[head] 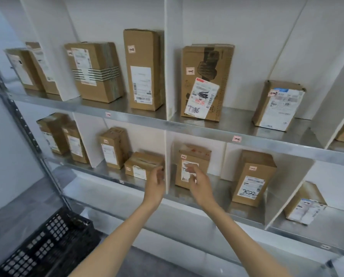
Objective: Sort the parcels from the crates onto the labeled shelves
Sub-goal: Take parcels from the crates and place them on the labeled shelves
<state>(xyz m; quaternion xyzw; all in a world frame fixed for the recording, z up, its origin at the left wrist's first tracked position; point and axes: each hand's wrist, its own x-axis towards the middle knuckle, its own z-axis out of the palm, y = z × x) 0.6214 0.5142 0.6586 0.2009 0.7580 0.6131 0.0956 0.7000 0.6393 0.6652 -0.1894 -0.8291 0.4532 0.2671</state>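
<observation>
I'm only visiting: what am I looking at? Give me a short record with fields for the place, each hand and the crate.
place: metal shelves split by white dividers, cardboard parcels standing in the bays
left hand: fingers loosely curled by the low box; contact unclear
right hand: fingers spread before the upright box, holding nothing
crate: black, lower left; contents not visible
</observation>
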